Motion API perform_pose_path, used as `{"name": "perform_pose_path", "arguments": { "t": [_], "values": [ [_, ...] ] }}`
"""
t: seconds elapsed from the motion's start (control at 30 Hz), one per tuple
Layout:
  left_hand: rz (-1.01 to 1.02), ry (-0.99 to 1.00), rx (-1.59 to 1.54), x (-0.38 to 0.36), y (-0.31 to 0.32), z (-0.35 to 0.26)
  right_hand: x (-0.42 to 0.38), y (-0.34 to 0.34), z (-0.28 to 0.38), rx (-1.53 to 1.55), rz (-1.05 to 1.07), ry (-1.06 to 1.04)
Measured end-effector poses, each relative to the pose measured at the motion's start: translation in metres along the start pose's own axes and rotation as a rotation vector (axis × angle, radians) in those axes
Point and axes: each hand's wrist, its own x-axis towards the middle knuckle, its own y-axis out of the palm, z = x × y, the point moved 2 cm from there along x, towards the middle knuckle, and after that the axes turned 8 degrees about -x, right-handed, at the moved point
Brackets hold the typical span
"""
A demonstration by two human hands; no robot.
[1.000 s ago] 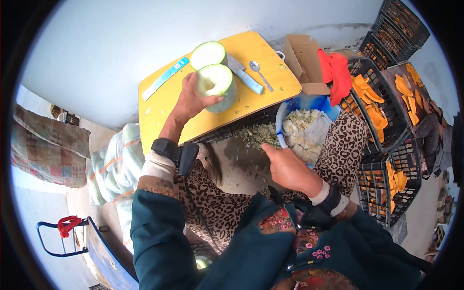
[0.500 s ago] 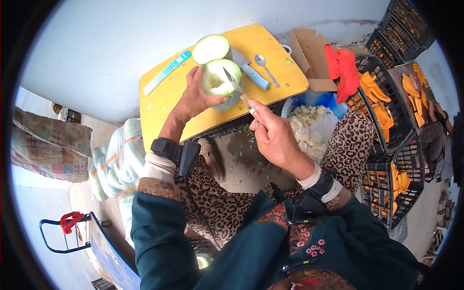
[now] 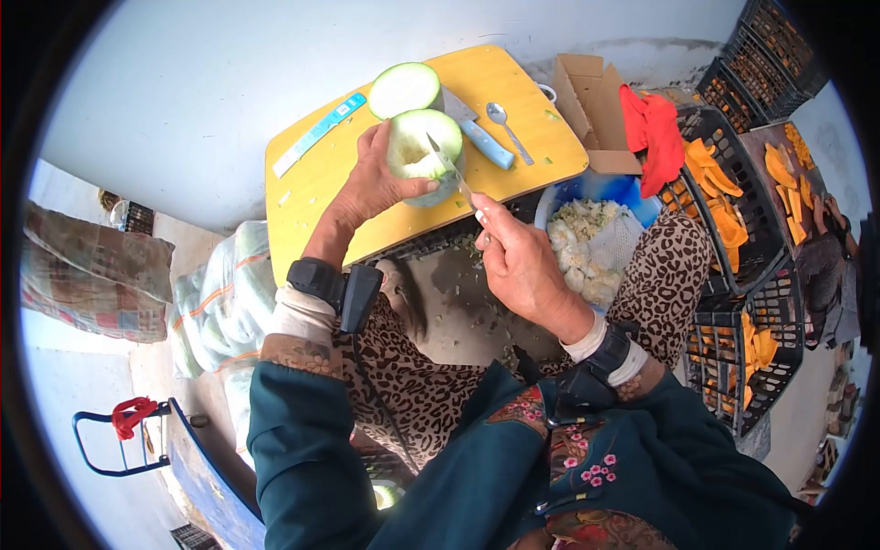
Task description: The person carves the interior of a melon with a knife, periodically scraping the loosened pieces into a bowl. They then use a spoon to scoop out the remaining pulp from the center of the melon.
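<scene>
My left hand (image 3: 371, 188) grips the side of a pale green melon section (image 3: 420, 156) that stands cut face up on the yellow board (image 3: 321, 188). My right hand (image 3: 515, 259) holds a small knife (image 3: 449, 168), its blade tip inside the hollowed core of that section. A second melon section (image 3: 403, 89) lies just behind it on the board.
A cleaver with a blue handle (image 3: 477, 137), a spoon (image 3: 507, 128) and a blue-labelled tool (image 3: 318, 134) lie on the board. A blue basin (image 3: 596, 188) with white pulp stands to the right. Black crates (image 3: 733, 275) with orange slices, a cardboard box (image 3: 587, 105) and a red cloth (image 3: 649, 128) fill the right side.
My right hand rose from near the basin to the melon section and now holds the knife with its blade in the core. My left hand kept its grip on the section.
</scene>
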Motion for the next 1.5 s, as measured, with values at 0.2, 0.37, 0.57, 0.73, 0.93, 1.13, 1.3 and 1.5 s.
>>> {"name": "perform_pose_path", "arguments": {
  "t": [0.2, 0.37, 0.57, 0.73, 0.93, 1.13, 1.3, 1.5],
  "values": [
    [0.011, 0.031, 0.047, 0.002, -0.001, 0.002, -0.002, 0.0, 0.002, -0.014, -0.001, 0.009],
    [-0.006, 0.006, 0.015, 0.001, 0.0, 0.001, -0.001, 0.001, 0.003, -0.03, 0.0, 0.019],
    [-0.001, 0.005, 0.026, 0.001, 0.0, 0.002, 0.001, 0.004, 0.002, -0.021, -0.01, 0.004],
    [0.012, 0.015, 0.047, 0.003, 0.0, 0.001, 0.009, 0.008, 0.001, -0.065, 0.001, -0.01],
    [0.008, 0.008, 0.037, 0.003, 0.001, -0.002, 0.022, 0.014, 0.002, -0.199, -0.013, -0.057],
    [-0.014, 0.027, 0.022, 0.002, 0.001, -0.001, 0.028, 0.018, 0.001, -0.261, 0.001, -0.054],
    [-0.019, 0.049, 0.022, 0.003, 0.002, -0.002, 0.019, 0.01, 0.007, -0.267, 0.032, -0.035],
    [-0.058, 0.091, 0.048, 0.005, 0.003, 0.005, 0.013, 0.003, 0.008, -0.246, 0.104, -0.031]
  ]
}}
